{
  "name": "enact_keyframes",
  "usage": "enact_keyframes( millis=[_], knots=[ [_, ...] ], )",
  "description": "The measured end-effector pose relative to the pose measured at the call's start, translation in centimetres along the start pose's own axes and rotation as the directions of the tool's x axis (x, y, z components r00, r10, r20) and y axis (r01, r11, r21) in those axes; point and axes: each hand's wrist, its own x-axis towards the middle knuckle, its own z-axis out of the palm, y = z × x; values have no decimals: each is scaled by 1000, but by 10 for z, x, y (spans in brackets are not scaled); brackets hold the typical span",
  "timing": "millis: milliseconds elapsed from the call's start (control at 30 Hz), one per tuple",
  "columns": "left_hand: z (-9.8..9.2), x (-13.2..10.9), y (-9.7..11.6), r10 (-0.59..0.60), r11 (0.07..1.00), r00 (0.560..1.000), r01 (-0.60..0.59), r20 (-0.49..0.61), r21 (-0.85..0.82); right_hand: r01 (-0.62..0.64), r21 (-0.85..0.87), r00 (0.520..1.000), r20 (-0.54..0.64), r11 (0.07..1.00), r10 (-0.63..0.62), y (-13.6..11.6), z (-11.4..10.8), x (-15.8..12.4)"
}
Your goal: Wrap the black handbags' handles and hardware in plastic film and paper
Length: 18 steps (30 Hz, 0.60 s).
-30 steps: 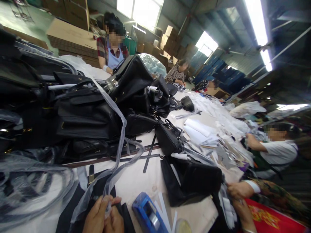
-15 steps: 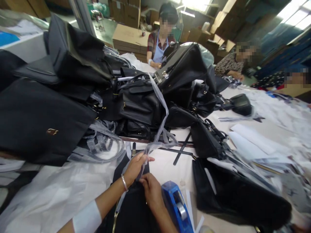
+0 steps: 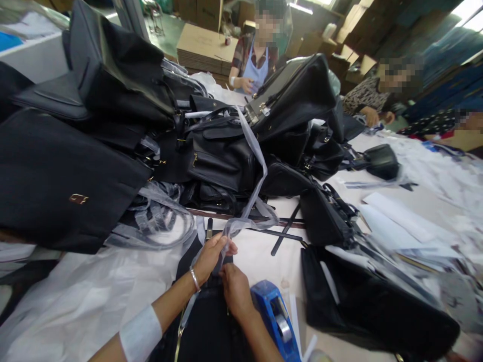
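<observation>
A long translucent plastic strip (image 3: 256, 151) runs down from the bag pile to my left hand (image 3: 210, 257), whose thumb and fingers are pinched on it. Just below and to the right, my right hand (image 3: 236, 291) has its fingers closed at the strip's lower part, over the black bag (image 3: 207, 322) in front of me. Its fingertips are partly hidden. The bag has a gold zipper along its left side and a strap with a buckle at its top. A blue tape dispenser (image 3: 272, 319) stands right beside my right hand.
Black bags (image 3: 222, 158) are heaped across the table. Another black bag (image 3: 370, 301) lies at the right, near white papers (image 3: 400, 221). Clear plastic (image 3: 86, 296) covers the left front. A person in a light blue apron (image 3: 256, 65) is across the table, with others at the far right.
The view has shifted slightly. My right hand has moved up a little, closer to my left hand, which keeps its pinch on the strip. The person across has raised a hand.
</observation>
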Motion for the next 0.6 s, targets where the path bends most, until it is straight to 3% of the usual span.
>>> enact_keyframes(
  millis=[267, 333, 400, 433, 500, 567, 600],
  knots=[
    [2, 4, -8, 8, 998, 1000, -6, -26, 57, 4, -88, 1000, 29, 996, -2, 1, 3, -1],
    [2, 2, -9, 11, 996, 1000, -10, -17, 93, -6, -12, 999, 50, 1000, 6, 1, -4, -1],
    [2, 0, -11, 16, 991, 1000, -15, -2, 134, -64, 216, 998, 35, 974, 58, 3, -19, 3],
    [4, -2, -11, 19, 988, 1000, -20, 10, 155, -103, 376, 994, 14, 921, 105, 3, -28, 7],
    [10, -4, -12, 24, 980, 999, -33, 49, 194, -152, 678, 980, 11, 719, 197, 2, -44, 17],
    [18, -6, -12, 19, 973, 994, -43, 104, 225, -181, 839, 970, 65, 514, 236, -1, -55, 28],
    [22, -8, -12, 16, 970, 992, -46, 128, 238, -201, 868, 966, 98, 454, 241, -2, -57, 33]
  ],
)
